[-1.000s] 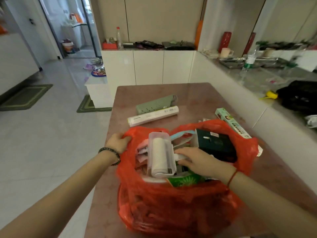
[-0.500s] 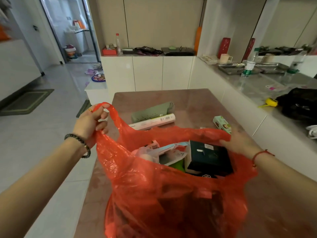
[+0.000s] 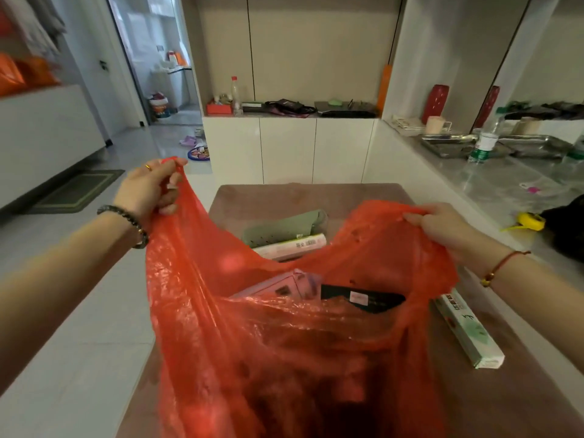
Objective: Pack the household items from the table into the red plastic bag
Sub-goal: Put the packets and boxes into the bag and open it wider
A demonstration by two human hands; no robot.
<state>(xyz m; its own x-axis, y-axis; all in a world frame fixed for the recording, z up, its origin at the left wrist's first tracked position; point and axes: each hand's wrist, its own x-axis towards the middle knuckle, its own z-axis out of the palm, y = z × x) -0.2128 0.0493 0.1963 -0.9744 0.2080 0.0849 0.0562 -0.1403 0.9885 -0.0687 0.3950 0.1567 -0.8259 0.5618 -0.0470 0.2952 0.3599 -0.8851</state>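
The red plastic bag [image 3: 284, 343] stands stretched upward over the brown table [image 3: 316, 194], its mouth pulled wide. My left hand [image 3: 148, 188] grips the left handle, raised high at the table's left side. My right hand [image 3: 442, 226] grips the right handle at about the same distance. Inside the bag a black box [image 3: 363, 300] and a pink-white packet [image 3: 275, 287] show; the other contents are hidden by the plastic. Beyond the bag lie a green power strip [image 3: 284, 227] and a white box [image 3: 294, 246]. A long white-green box [image 3: 467, 330] lies on the table right of the bag.
A grey counter [image 3: 505, 184] runs along the right with metal trays [image 3: 452, 145], a water bottle [image 3: 486, 140], a yellow tape measure [image 3: 531, 221] and a black bag [image 3: 568, 229]. White cabinets [image 3: 290, 147] stand behind the table. Tiled floor [image 3: 79, 311] lies to the left.
Both hands left the bag's inside and rim, took the two handles and lifted them up and apart. The bag rose and now covers most of its contents.
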